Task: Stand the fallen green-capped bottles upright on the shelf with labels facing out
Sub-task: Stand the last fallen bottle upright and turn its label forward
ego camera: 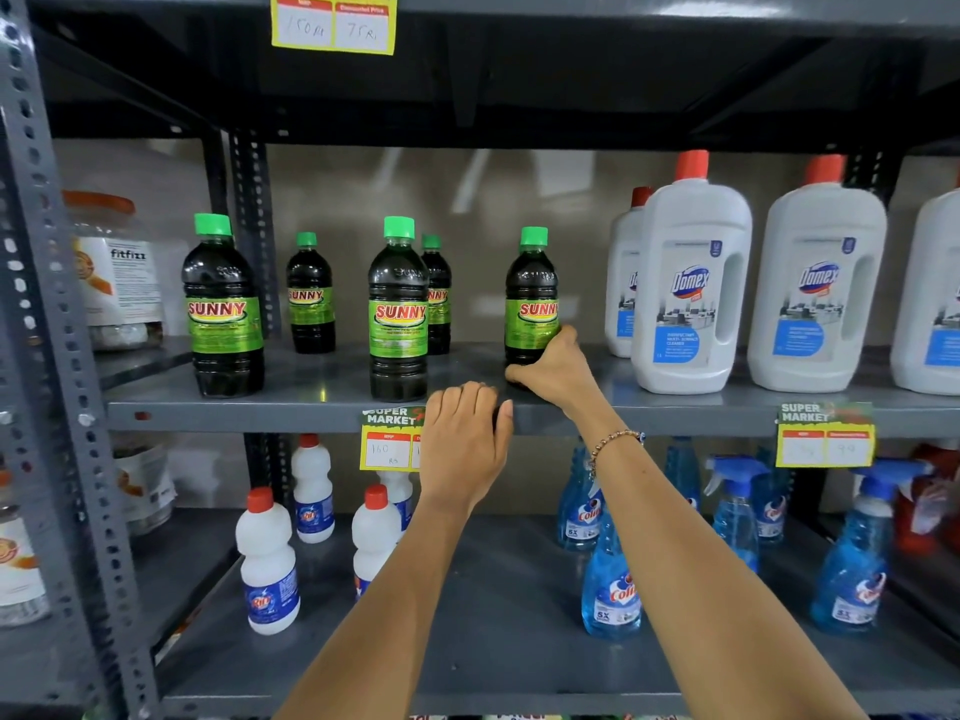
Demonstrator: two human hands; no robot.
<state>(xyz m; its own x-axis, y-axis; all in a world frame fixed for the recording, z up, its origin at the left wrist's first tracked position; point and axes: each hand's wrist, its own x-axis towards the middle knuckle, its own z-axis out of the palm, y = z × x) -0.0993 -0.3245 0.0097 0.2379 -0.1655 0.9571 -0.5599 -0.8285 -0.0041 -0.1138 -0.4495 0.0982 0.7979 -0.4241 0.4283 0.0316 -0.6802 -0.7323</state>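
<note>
Several dark green-capped Sunny bottles stand upright on the grey middle shelf (322,402), labels facing out. One stands at the left front (222,309), one at the middle front (398,314), and two smaller-looking ones sit further back (310,296) (439,298). My right hand (553,368) is wrapped around the base of the rightmost bottle (531,293), which is upright. My left hand (465,439) rests with curled fingers on the shelf's front edge, holding no bottle.
White red-capped Domex jugs (691,283) (818,288) stand close to the right of the held bottle. A jar (117,272) sits at far left behind the upright post (47,304). Below are white bottles (267,563), blue spray bottles (613,589) and price tags (387,441).
</note>
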